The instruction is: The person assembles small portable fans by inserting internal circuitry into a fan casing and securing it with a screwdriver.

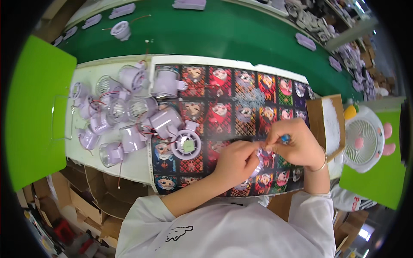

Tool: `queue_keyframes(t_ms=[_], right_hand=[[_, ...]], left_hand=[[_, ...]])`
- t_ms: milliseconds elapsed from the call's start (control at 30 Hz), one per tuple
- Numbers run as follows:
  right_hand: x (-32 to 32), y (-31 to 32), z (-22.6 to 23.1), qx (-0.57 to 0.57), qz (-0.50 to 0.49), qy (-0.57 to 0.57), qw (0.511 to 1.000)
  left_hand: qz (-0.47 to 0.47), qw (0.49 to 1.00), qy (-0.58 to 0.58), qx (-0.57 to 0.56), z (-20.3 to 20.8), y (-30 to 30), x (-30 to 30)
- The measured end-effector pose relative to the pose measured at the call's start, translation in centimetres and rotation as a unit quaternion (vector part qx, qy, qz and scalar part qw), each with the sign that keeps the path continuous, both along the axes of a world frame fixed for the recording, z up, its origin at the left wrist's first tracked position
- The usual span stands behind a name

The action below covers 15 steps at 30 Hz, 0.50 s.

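Black lettered mat (221,114) beneath left hand (236,162) pinched on lilac part (258,167), right hand (294,141) curled round blue object (285,138)

Red lettering (356,203) on whitish bundle (346,195); small lettering (174,166) on picture mat (220,112), left side.

Two hands (235,161) (297,139), one eared fan (362,148), over twelve housings (132,138).
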State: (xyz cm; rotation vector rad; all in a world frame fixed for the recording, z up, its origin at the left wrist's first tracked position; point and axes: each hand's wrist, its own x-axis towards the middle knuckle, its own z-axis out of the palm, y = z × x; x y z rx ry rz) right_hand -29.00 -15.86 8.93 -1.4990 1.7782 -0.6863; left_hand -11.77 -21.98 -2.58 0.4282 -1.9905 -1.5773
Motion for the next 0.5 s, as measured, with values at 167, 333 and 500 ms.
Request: queue_keyframes(t_ms=[167, 333, 500], right_hand=[[1.3, 2.2, -1.8, -0.073, -0.034, -0.036, 0.996], [0.9, 3.9, -3.4, -0.181, -0.214, 0.145, 0.949], [-5.4, 8.0, -8.8, -0.134, -0.280, 0.373, 0.874]], left_hand=[[0.007, 1.000, 0.001, 0.009, -0.4, 0.2, 0.1], [0.008, 1.000, -0.007, 0.020, 0.1, -0.2, 0.3], [-0.032, 0.999, -0.020, 0.011, 0.3, -0.5, 0.3]])
